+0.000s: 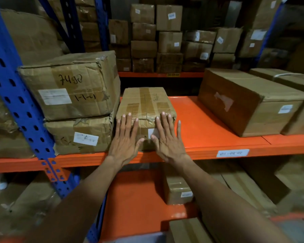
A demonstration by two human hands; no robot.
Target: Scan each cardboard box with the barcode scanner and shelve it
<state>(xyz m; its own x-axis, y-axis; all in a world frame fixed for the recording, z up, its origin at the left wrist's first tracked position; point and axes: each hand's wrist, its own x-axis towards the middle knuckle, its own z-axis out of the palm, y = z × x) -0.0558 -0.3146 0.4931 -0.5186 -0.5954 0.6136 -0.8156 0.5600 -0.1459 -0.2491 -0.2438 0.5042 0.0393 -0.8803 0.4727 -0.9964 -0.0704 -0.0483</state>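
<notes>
Dim overall, warm cast. Brightest patch is the orange shelf mid-frame w/ a soft sheen near its front edge; light seems to come from above/behind the camera. Back rows of boxes fall off into murk, far right corner nearly black. Wide-angle bend: blue upright leans and curves at left edge. Forearms at bottom dark, smeared; lower corners blurred.

The boxes are brown cardboard with glossy tan tape and white labels; one bears black handwriting. The shelf is bright orange, its upright blue with dark punched holes.
</notes>
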